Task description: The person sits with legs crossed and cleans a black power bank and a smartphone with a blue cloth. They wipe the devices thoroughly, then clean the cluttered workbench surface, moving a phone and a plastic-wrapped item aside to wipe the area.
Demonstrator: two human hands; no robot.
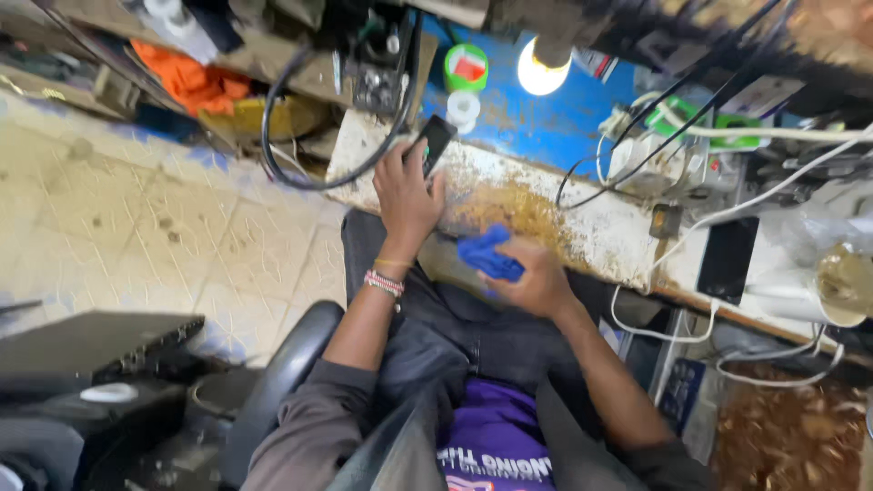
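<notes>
My left hand [406, 197] grips a dark phone [435, 141] at the near edge of a worn white workbench [546, 218]. The phone tilts up and to the right, its top end over the bench. My right hand [536, 277] is closed on a crumpled blue cloth [488, 255], just in front of the bench edge and above my lap. The two hands are a short way apart, the cloth below and right of the phone. Beaded bands circle my left wrist [384, 283].
A lit bulb [540, 68], tape rolls [465, 86], chargers and tangled cables [655, 155] crowd the bench's back. A second dark phone [727, 259] lies at the right, near a white cup [841, 291]. A thick black cable [300, 136] loops at the left. Tiled floor [136, 227] and a chair armrest [282, 382] are on my left.
</notes>
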